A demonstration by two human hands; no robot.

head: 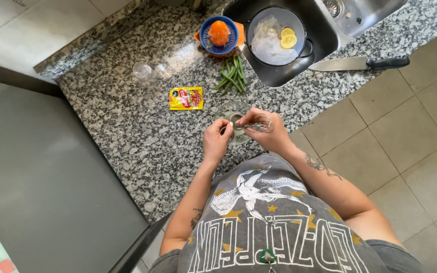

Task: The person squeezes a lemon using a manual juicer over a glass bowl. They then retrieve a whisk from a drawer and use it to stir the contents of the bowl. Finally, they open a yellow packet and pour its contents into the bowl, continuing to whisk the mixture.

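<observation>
**Between both hands: wire whisk over glass bowl**

Between the two hands, a small wire whisk [257, 124] is held over a clear glass bowl [230, 112] on the speckled granite counter [127, 126]. Right hand [269, 130] grasps the whisk wires, fingers curled around them. Left hand [215, 140] pinches the whisk's handle end, thumb and fingertips closed on it. Just beyond the left hand, a yellow-red sachet [186, 98]. Beyond both hands, green beans [232, 76], then a blue juicer with an orange half [219, 33]. Farther beyond the right hand, a dark pot with lemon slices [288, 38] in the sink [330, 30], and a kitchen knife [360, 63] out past it on the counter. An empty glass [142, 71] lies far beyond the left hand.
</observation>
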